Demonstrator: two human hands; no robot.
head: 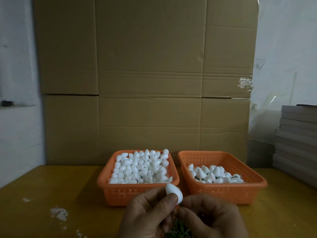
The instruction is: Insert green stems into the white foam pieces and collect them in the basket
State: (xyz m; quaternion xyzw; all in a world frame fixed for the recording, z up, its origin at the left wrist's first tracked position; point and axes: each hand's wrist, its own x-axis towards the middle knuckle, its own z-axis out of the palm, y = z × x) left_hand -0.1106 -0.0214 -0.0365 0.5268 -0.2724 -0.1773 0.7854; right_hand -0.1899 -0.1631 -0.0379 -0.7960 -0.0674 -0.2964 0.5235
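White foam piece (174,193): an egg-shaped, matte, fine-grained bud, held upright just in front of the two baskets, above the near edge of the worktop (51,182). Your left hand (149,213) has its grip closed on it, thumb and fingers pinching the lower half. Your right hand (211,217) meets the base of the piece with curled fingers; a sliver of green shows at the contact, so it appears to pinch a green stem, though the stem itself is mostly hidden.

Step in hand, as judged: insertion of a stem into the blunt end of the piece. The next move calls for a straight push along the long axis of the piece, with a light pinch, since foam of this kind likely dents and crumbles.

The stem pile (178,229), thin, dark green and wiry, lies on the worktop beneath your hands. The left basket (137,194), orange perforated plastic, is heaped with bare white pieces. The right basket (231,191), of the same make, is partly filled; dark flecks among its pieces suggest stems fitted, so it is probably the collecting one. White crumbs (58,213) speckle the yellow worktop. Flattened brown cardboard (145,74) stands behind.
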